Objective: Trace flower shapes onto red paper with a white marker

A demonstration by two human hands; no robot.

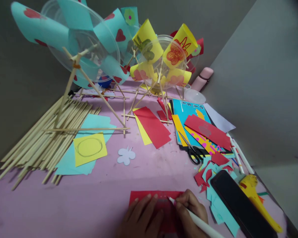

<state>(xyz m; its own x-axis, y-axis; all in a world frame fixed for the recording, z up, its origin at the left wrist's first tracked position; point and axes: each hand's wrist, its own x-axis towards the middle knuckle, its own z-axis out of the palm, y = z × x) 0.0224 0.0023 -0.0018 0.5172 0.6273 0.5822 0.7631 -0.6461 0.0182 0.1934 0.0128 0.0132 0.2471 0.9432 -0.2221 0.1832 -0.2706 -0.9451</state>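
At the near edge of the table lies a sheet of red paper (139,194). My left hand (142,216) rests flat on it with the fingers stretched out. In my right hand (192,211) is a white marker pen (201,223), its tip touching or just over the paper's upper part. Faint marks show near the tip. A white butterfly-shaped paper cutout (126,155) lies farther up the table. Much of the red sheet is hidden under both hands.
Pinwheels of blue (81,43) and yellow paper (180,46) stand on stick frames at the back. Wooden sticks (44,135) lie left. Scissors (195,155), paper scraps (213,195), a black phone (240,205) and a yellow glue gun (260,208) are on the right.
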